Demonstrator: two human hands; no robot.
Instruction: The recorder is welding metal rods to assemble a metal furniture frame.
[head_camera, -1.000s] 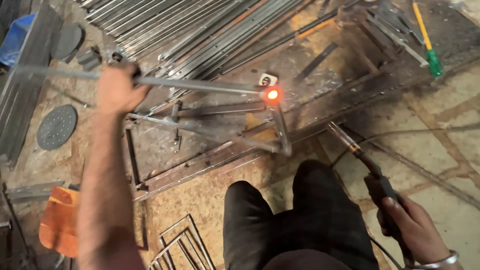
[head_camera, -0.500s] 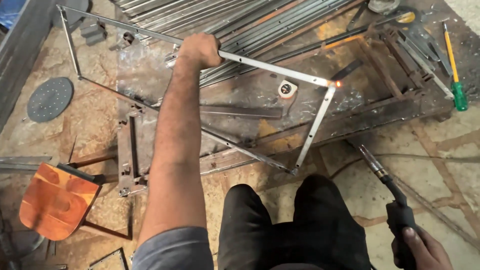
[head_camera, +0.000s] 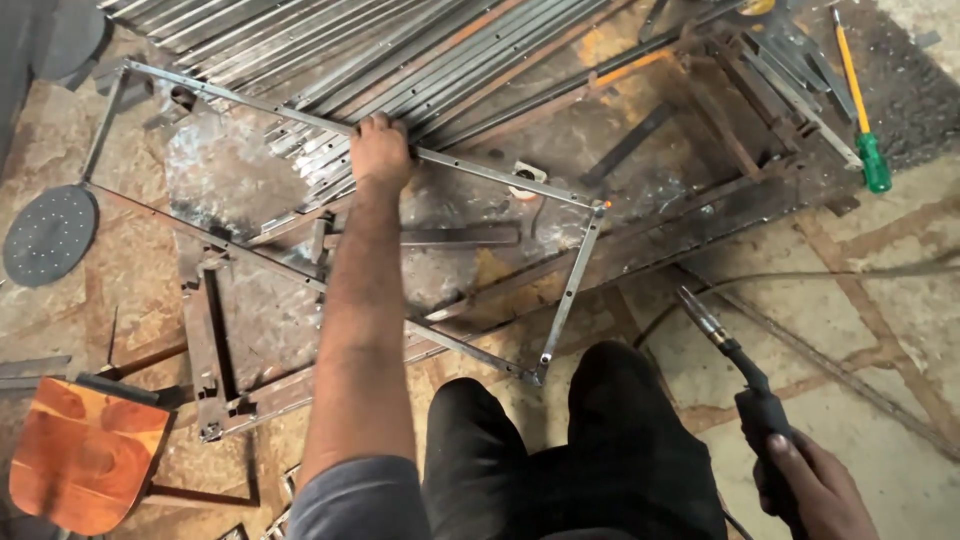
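Note:
My left hand (head_camera: 379, 150) grips the far bar of a thin rectangular metal frame (head_camera: 566, 296) that lies flat over the steel work plate (head_camera: 245, 170). The frame's far right corner (head_camera: 600, 207) still shows a faint orange glow. My right hand (head_camera: 812, 482) is low at the right, closed around the black handle of a welding torch (head_camera: 735, 358). The torch tip points up and left, apart from the frame. My knees in dark trousers (head_camera: 560, 440) fill the bottom centre.
A stack of metal strips (head_camera: 400, 50) lies at the top. A green-handled screwdriver (head_camera: 865, 110) sits top right. A round grey disc (head_camera: 48, 235) lies at the left, an orange wooden seat (head_camera: 85, 450) bottom left. A cable (head_camera: 850, 275) crosses the stone floor.
The frame has been laid down flatter and shifted left with my left hand on it. The weld glow at the corner has faded. The torch has stayed away from the joint.

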